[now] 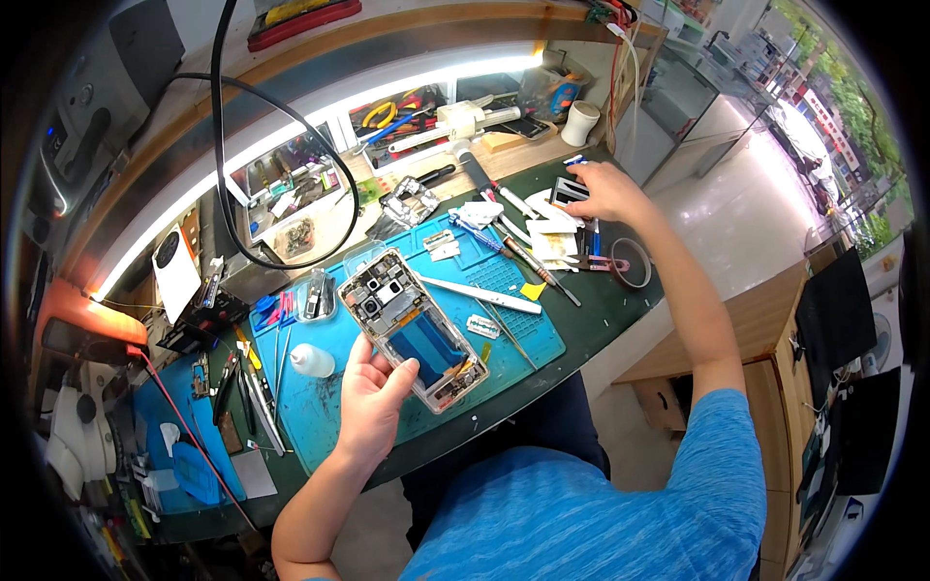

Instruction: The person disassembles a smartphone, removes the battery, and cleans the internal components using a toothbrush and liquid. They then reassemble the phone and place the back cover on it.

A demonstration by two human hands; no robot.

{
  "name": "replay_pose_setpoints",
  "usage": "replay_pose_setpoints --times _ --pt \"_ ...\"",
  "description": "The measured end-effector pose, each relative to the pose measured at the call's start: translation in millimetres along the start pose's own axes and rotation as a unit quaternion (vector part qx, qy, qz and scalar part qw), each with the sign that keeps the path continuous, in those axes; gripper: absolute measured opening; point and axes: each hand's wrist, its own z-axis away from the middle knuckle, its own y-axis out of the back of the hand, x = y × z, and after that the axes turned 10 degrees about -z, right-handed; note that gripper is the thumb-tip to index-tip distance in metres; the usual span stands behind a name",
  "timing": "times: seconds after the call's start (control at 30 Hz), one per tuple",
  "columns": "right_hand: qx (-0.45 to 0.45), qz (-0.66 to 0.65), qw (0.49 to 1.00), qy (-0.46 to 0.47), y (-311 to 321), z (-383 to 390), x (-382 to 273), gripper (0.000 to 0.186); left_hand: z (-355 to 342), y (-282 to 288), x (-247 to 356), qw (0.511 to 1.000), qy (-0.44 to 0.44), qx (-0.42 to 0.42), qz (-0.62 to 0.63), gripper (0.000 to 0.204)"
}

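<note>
My left hand [376, 394] is closed around the lower left edge of an opened smartphone [415, 329], thumb over its rim. The phone's back cover is off; camera modules, metal shielding and a blue area in the battery bay show. At the far right of the bench, my right hand [608, 194] reaches down with thumb and fingers apart. A small dark rectangular piece [569, 192] lies between them; whether they touch it I cannot tell. Just below that hand are pale crumpled papers [554, 237], pink-handled pliers [603, 263] and a roll of tape [630, 262].
A blue repair mat [320, 421] covers the bench middle, bearing a white bottle [312, 361], a white pen-like tool [482, 295], tweezers [506, 336] and a razor blade [482, 326]. A black cable [216, 116] loops above the left side. Tool trays [392, 114] line the back.
</note>
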Motion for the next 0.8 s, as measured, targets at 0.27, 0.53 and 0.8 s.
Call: replay_pose_setpoints --times 0.27,0.53,0.8 --pt "0.014 -0.49 0.868 -0.074 13 8 23 0.042 -6 3 -7 1.0 0.004 0.016 0.005 0.05" --pt "-0.096 -0.856 0.502 -0.08 17 51 -79 0.073 -4 3 -9 0.999 -0.002 0.032 0.005 0.055" --pt "-0.239 -0.785 0.569 0.056 -15 62 -167 0.043 -7 5 -6 0.999 0.024 0.019 0.014 0.046"
